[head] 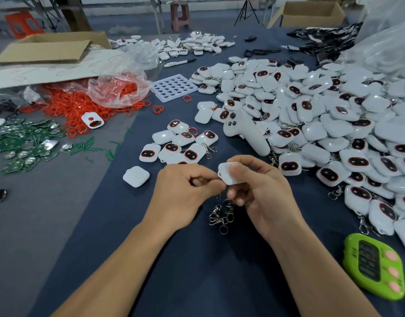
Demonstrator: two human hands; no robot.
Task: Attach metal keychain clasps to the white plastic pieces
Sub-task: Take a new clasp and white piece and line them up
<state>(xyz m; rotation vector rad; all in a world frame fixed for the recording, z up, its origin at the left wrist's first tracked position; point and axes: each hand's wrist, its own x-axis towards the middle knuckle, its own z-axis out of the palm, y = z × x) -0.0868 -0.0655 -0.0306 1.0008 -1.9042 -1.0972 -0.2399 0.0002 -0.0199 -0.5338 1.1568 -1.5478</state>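
Left hand (185, 193), right hand (261, 191), one white piece (224, 173)

Two bare forearms show at the bottom edge: the left forearm (110, 271) at 7 o'clock and the right forearm (316, 271) at 5 o'clock. Both are uncovered right to the edge of the frame (whatever is worn higher up lies out of view). They are slim and smooth, narrowing at the wrists. The left hand (183, 195) and right hand (262, 194) are bare too, with ridged knuckles across their backs. A thumbnail (237, 166) on the right hand is short and evenly trimmed.
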